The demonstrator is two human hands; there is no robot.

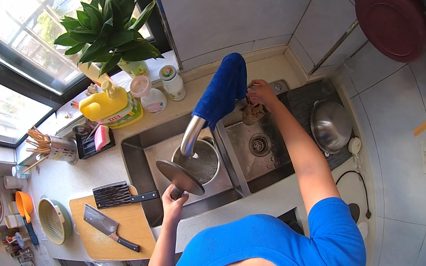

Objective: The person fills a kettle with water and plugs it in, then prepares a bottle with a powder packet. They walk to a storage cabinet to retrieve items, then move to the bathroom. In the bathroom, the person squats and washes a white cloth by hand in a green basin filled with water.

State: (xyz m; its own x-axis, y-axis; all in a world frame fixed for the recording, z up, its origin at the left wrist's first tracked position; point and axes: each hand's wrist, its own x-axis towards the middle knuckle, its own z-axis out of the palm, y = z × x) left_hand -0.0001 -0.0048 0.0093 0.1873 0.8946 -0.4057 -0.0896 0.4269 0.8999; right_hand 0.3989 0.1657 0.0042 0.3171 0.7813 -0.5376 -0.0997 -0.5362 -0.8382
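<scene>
Head view: the left hand [170,206] is clamped on the knob of a tilted, round pot lid [179,176], left of frame centre. A steel pot [213,162] sits in the left basin [158,153] under the faucet [192,136], draped in blue cloth [222,87]. Upper centre-right, the right hand's [261,93] fingers curl at a brown, rough clump [252,116]; cannot tell whether they grip it.

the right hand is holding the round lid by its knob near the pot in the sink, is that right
No, it's the left hand holding the round lid by its knob near the pot in the sink, as the head view shows.
</scene>
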